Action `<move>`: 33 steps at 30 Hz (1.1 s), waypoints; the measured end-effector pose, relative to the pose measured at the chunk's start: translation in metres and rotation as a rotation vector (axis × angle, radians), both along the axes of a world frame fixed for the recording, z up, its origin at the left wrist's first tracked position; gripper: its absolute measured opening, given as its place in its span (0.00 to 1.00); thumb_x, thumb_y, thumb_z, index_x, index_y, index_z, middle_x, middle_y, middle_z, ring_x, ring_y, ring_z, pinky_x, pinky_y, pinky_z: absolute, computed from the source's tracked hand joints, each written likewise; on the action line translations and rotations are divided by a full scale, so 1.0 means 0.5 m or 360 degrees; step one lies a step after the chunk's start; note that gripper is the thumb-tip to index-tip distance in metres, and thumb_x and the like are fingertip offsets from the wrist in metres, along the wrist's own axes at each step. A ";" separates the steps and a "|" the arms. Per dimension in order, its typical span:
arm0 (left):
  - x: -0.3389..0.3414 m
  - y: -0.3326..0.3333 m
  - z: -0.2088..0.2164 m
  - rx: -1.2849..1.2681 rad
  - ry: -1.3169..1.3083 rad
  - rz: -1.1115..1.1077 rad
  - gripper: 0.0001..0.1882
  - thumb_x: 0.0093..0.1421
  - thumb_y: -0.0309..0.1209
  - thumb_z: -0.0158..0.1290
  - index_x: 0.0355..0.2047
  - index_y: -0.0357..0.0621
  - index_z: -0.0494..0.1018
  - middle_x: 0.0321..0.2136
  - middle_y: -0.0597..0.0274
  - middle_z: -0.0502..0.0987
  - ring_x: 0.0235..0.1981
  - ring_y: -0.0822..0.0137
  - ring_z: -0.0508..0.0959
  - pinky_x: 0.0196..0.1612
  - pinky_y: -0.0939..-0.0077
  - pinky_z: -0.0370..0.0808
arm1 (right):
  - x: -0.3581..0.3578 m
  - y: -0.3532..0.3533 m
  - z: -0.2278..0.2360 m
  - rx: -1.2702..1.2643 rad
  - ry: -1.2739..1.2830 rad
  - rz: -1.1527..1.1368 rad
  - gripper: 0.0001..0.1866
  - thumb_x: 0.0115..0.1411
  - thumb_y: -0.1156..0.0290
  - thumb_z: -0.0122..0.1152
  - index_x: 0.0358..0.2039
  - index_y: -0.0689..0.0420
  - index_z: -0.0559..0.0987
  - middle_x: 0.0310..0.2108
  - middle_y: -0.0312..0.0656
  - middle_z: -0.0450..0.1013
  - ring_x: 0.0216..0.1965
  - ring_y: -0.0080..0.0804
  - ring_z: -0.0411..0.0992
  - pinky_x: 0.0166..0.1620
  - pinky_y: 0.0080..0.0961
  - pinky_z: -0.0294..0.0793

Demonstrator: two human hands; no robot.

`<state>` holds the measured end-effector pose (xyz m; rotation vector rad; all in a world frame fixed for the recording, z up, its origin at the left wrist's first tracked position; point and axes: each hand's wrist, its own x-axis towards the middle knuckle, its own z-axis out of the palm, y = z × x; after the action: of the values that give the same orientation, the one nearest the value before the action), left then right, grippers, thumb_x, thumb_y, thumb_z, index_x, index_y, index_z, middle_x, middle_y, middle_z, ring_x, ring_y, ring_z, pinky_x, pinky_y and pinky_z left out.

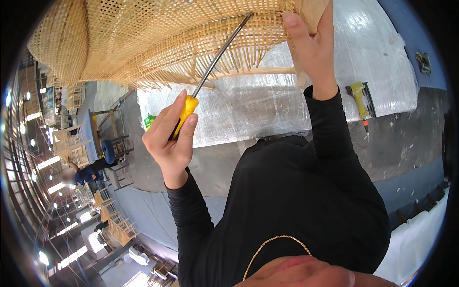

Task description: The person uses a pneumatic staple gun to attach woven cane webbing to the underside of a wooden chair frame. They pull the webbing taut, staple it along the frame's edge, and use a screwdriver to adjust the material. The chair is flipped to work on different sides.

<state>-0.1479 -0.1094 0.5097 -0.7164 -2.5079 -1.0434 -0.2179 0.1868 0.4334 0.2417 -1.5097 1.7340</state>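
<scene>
My left hand (169,136) is closed round the yellow and black handle of a screwdriver (221,53). Its long metal shaft slants up to the right, and the tip meets the woven cane webbing (177,36) near a seam line. Loose cane strands hang in a fringe along the webbing's lower edge. At the right end of the webbing, my right hand (313,48) grips a wooden frame piece (308,14), thumb on the front face. The fingers behind it are mostly hidden. A pale wooden rail (258,71) runs below the fringe.
Plastic film covers the work table (239,115) under the piece. A yellow-green nail gun (361,100) lies at the table's right edge. Another tool (423,63) sits farther right. At the left are a person in dark clothes (93,171) and several wooden chair frames (117,227).
</scene>
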 end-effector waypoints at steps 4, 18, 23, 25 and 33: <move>0.001 0.001 0.033 -0.0070 -0.0026 0.0010 0.23 0.55 0.17 0.63 0.53 0.31 0.81 0.37 0.47 0.86 0.35 0.69 0.84 0.42 0.79 0.77 | -0.007 0.000 -0.003 -0.0049 0.0042 0.0033 0.44 0.63 0.58 0.72 0.69 0.65 0.60 0.60 0.45 0.68 0.61 0.32 0.66 0.63 0.29 0.67; -0.096 -0.051 -0.078 0.0186 0.0042 -0.0249 0.21 0.56 0.23 0.68 0.51 0.32 0.82 0.38 0.48 0.87 0.35 0.67 0.84 0.43 0.78 0.78 | -0.012 0.000 0.001 -0.0044 0.0044 -0.0053 0.49 0.59 0.51 0.75 0.69 0.65 0.61 0.60 0.46 0.68 0.62 0.33 0.66 0.63 0.32 0.67; -0.070 -0.055 -0.036 0.0015 0.0025 -0.0165 0.21 0.57 0.22 0.66 0.52 0.32 0.82 0.36 0.50 0.87 0.33 0.69 0.84 0.41 0.79 0.77 | -0.013 0.006 -0.004 -0.0029 0.0025 -0.0045 0.48 0.58 0.51 0.76 0.68 0.64 0.62 0.60 0.45 0.68 0.62 0.33 0.66 0.64 0.31 0.66; -0.066 -0.048 -0.042 0.0086 0.0017 -0.0147 0.22 0.55 0.21 0.67 0.52 0.32 0.82 0.36 0.48 0.87 0.34 0.68 0.84 0.42 0.78 0.78 | -0.014 0.007 -0.003 -0.0017 0.0019 -0.0043 0.48 0.57 0.51 0.77 0.68 0.64 0.62 0.60 0.45 0.68 0.62 0.33 0.66 0.64 0.31 0.66; -0.058 -0.046 -0.020 0.0075 -0.0116 -0.0137 0.22 0.56 0.22 0.67 0.52 0.32 0.82 0.36 0.49 0.87 0.33 0.68 0.84 0.42 0.79 0.78 | -0.018 0.009 -0.008 -0.0010 0.0021 -0.0045 0.51 0.56 0.50 0.78 0.68 0.64 0.60 0.60 0.46 0.68 0.62 0.34 0.65 0.64 0.32 0.65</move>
<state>-0.1769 -0.1325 0.4999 -0.7925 -2.5241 -1.1744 -0.2269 0.1915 0.4294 0.2267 -1.4910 1.7116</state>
